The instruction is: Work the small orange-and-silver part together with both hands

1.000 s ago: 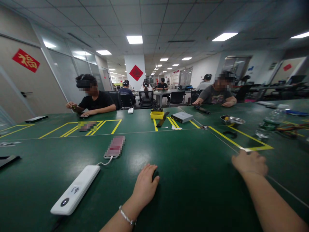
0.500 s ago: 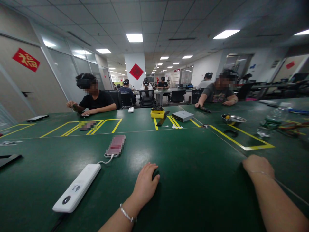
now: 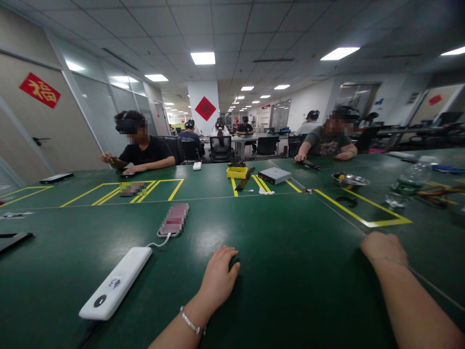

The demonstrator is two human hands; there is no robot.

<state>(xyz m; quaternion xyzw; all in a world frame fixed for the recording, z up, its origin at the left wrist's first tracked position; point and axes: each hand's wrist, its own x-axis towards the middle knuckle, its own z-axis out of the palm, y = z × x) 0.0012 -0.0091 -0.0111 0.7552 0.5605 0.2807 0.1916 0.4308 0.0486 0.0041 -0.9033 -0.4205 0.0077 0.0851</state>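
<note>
My left hand [image 3: 219, 274] rests on the green table [image 3: 290, 281] with its fingers loosely bent and the thumb held apart. Nothing is in it, and a beaded bracelet [image 3: 190, 320] circles the wrist. To its left lies a long white power bank [image 3: 116, 283], joined by a short white cable [image 3: 161, 243] to a phone [image 3: 174, 219] whose screen is blurred. On the right side, the back of my right hand [image 3: 385, 248] faces me beside a seam in the table. Its fingers are turned away and hidden.
Across the table stand a yellow box [image 3: 236, 172] of black items, a grey box-shaped device [image 3: 274, 175] and a metal bowl [image 3: 350, 181]. A plastic bottle [image 3: 409, 182] is at the right. Two people sit opposite. Yellow tape [image 3: 390, 222] marks areas on the tabletop.
My right hand has shifted slightly to the left. My left hand and the things on the table stay where they were.
</note>
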